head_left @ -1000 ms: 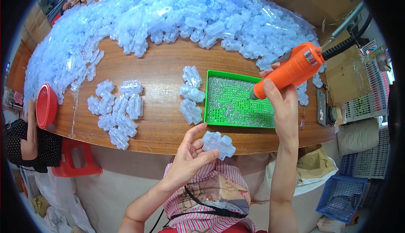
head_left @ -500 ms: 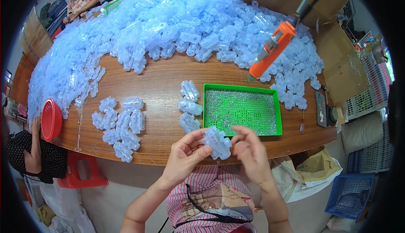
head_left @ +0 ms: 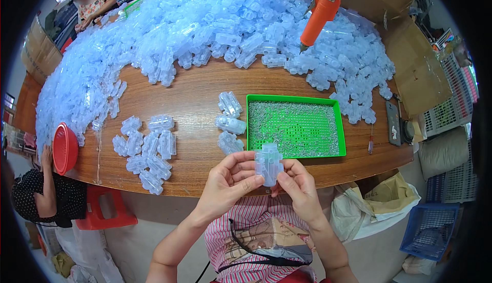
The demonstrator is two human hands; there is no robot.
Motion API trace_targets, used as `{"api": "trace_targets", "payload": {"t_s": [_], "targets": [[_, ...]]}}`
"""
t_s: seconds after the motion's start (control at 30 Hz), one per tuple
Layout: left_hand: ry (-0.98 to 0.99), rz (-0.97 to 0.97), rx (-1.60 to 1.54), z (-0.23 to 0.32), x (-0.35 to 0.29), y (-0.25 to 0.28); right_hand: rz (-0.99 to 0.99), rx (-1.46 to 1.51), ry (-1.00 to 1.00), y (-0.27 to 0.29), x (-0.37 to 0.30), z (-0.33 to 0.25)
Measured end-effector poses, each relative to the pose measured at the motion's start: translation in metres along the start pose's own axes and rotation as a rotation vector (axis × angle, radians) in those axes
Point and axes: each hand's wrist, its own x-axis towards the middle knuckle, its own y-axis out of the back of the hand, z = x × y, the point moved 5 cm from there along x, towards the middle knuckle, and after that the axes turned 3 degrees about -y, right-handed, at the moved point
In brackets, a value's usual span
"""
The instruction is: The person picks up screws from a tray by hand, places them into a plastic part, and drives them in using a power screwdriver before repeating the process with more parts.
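A translucent pale-blue plastic housing [head_left: 268, 165] is held upright between my two hands, just in front of the green tray. My left hand [head_left: 228, 179] is closed on its left side, thumb across the front. At the lower right edge, my right hand [head_left: 299, 185] pinches it between thumb and fingers. The green tray [head_left: 342, 129] holds many small metal screws. Left of that tray, three similar housings [head_left: 230, 125] lie in a column. A group of several more housings [head_left: 150, 144] rests farther left. An orange electric screwdriver [head_left: 320, 16] hangs above the far side.
A huge heap of translucent housings [head_left: 205, 21] covers the back of the wooden table [head_left: 200, 93]. A red basket [head_left: 65, 148] stands at the left edge beside another person's arm [head_left: 47, 185]. A phone [head_left: 393, 124] and a small screwdriver [head_left: 370, 144] lie at the right. Another person [head_left: 92, 1] sits far left.
My right hand has come in and taken hold of the housing, which is now more upright. The hanging electric screwdriver has swung away and up.
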Motion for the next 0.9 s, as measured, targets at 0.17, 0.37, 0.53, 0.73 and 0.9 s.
{"api": "trace_targets", "payload": {"t_s": [0.17, 0.37, 0.53, 0.73, 0.9], "targets": [[-0.083, -0.028, 0.039, 0.005, -0.001, -0.005, 0.016, -0.058, 0.028, -0.001, -0.005, -0.008], [-0.218, -0.068, 0.234, 0.009, -0.008, -0.009, 0.159, -0.252, 0.327, 0.001, -0.007, -0.032], [-0.452, -0.036, 0.421, 0.018, -0.008, -0.010, 0.120, -0.650, 0.566, -0.001, -0.013, -0.047], [-0.613, -0.040, 0.701, 0.033, -0.011, -0.017, 0.127, -0.677, 0.596, -0.006, -0.017, -0.052], [-0.629, 0.029, 0.600, 0.030, -0.019, -0.019, 0.029, -0.121, 0.362, 0.002, -0.013, -0.025]]}}
